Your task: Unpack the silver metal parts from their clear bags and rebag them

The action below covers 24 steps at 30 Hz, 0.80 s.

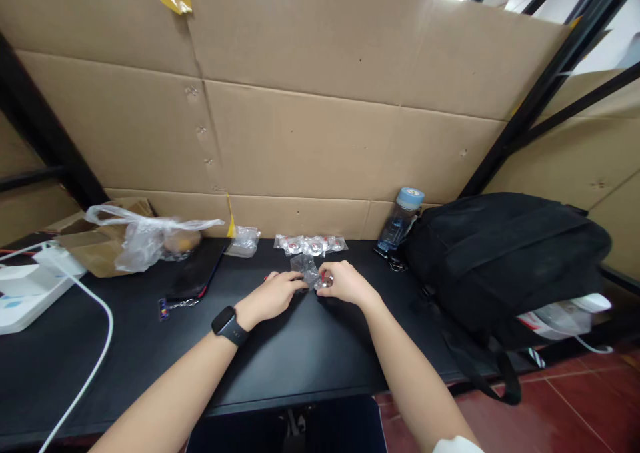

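Observation:
My left hand, with a dark watch on the wrist, has its fingers closed at the edge of a small clear plastic bag on the black table. Facing it, my right hand pinches a small red-and-silver item at the bag's right side; its exact kind is too small to make out. A bit of red shows by the left knuckles. Just behind the bag lies a row of small round silver-and-red pieces in clear wrappers. Left of that row sits a stack of clear plastic bags.
At the right stand a blue-capped bottle, with keys by its base, and a black backpack. Leftward are a dark pouch, a knotted plastic bag and a white power strip with a cable. Cardboard walls the back.

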Tool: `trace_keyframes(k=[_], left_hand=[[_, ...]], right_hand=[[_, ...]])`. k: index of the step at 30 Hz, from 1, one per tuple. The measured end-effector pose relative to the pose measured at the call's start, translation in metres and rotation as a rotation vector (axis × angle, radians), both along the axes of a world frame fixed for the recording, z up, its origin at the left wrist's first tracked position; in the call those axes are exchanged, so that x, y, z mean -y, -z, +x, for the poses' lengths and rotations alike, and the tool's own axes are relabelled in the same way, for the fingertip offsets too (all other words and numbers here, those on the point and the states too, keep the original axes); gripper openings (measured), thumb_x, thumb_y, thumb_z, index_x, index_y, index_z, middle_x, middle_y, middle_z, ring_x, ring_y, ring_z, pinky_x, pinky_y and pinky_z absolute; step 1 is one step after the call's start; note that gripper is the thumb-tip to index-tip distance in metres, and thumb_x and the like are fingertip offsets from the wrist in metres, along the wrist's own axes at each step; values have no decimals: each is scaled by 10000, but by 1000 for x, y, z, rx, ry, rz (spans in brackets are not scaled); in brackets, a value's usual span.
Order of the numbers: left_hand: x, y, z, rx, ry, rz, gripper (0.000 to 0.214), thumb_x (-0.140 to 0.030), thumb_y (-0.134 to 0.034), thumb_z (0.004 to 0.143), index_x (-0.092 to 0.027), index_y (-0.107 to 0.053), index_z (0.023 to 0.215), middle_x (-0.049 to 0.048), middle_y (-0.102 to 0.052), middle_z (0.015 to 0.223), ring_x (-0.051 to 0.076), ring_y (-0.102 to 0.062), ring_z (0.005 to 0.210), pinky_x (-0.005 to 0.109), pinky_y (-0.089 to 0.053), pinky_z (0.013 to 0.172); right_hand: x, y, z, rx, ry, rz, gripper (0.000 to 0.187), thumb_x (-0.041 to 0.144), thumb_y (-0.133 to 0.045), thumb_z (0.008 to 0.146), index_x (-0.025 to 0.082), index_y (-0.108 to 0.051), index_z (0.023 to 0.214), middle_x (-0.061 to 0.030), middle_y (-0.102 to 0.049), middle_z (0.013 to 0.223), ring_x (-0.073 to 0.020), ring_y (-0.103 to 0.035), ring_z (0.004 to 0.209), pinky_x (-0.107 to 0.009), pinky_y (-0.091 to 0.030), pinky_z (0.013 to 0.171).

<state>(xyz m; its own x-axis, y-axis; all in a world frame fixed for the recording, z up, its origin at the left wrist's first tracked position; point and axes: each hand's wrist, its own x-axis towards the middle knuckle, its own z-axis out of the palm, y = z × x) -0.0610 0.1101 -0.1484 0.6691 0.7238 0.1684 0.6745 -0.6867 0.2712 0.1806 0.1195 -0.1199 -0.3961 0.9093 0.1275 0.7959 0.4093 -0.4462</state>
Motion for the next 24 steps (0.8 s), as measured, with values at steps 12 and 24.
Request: trace_keyframes(k=[12,24], left_hand=[[4,-5,-5,-99,54,-42,684,-27,-392,884,-524,-574,1318,-2,-479,1508,292,-454,1345,482,-377,1018],[4,-5,-5,-85,48,-80,675,-31,-406,871,-530,-605,1279,-12,-438,1542,301,-435,1361,523,-345,1051]], right_hand=[[-9,11,-10,45,-36,53,353,391,-909,605,182,-735,830,-47,-661,892,-172,-632,767,-244,-435,671],[-11,16,-2,-139,-173,-99,206,222,-816,660,163,-766,851,-11,-688,761,-128,-633,629,-211,-470,607]])
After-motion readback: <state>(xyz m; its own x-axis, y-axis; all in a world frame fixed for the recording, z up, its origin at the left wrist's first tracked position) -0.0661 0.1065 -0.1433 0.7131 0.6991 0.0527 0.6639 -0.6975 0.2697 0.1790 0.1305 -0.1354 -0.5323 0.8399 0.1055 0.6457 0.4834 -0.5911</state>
